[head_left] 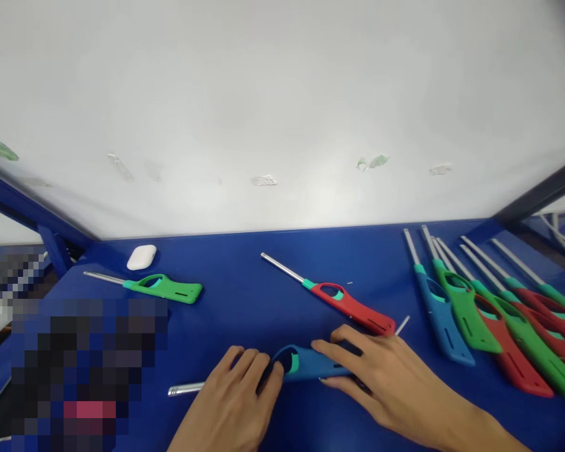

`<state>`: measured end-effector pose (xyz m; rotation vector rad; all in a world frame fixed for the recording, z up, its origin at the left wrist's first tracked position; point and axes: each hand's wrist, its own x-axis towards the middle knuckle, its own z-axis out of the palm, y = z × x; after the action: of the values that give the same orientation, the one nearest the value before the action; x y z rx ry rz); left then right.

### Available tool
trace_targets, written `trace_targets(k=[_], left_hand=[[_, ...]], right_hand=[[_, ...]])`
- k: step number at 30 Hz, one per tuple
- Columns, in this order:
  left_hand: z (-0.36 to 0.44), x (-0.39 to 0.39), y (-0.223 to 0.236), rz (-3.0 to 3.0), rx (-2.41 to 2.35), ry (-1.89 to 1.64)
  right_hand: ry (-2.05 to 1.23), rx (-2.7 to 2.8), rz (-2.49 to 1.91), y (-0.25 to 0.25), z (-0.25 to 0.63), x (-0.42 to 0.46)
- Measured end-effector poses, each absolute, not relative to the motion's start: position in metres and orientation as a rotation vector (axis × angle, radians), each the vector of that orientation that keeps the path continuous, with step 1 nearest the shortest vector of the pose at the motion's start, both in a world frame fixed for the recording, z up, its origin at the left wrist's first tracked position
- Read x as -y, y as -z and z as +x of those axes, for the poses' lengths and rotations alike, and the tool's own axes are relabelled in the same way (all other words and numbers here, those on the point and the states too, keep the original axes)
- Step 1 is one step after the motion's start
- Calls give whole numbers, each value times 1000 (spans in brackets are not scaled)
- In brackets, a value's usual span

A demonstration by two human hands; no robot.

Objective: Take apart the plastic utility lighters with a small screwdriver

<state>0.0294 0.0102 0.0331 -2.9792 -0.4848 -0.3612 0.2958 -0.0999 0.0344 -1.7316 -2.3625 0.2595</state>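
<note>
On the blue table [230, 301], a red lighter [355, 308] lies beyond both hands [233, 398] [388, 373], which seem curled around a blue lighter [311, 367].

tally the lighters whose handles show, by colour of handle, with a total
blue lighters: 2
green lighters: 4
red lighters: 4
total: 10

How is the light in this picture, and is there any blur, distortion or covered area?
In the head view, the white wall is brightly lit, with a paler glow low down; the top right corner darkens; pixelation hides part of the lower left; the sides look somewhat stretched, perhaps by a wide lens; the left hand, right hand and the blue gas lighter they hold show no strong blur.
</note>
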Motion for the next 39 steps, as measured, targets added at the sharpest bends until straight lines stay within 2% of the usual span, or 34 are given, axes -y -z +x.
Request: trace_targets(k=[3, 15, 20, 29, 39], left_hand=[[31, -7, -36, -2965, 472, 269], [37, -3, -40, -2958, 343, 326], [38, 1, -46, -2992, 490, 167], [46, 2, -49, -2940, 412, 74], [50, 5, -40, -2892, 377, 104]], right_hand=[[-294, 2350, -1741, -34, 295, 100], [-311, 2346, -1748, -30, 294, 103], [-284, 2309, -1761, -31, 293, 101], [-294, 2303, -1759, -33, 293, 101], [-315, 2309, -1772, -35, 296, 104]])
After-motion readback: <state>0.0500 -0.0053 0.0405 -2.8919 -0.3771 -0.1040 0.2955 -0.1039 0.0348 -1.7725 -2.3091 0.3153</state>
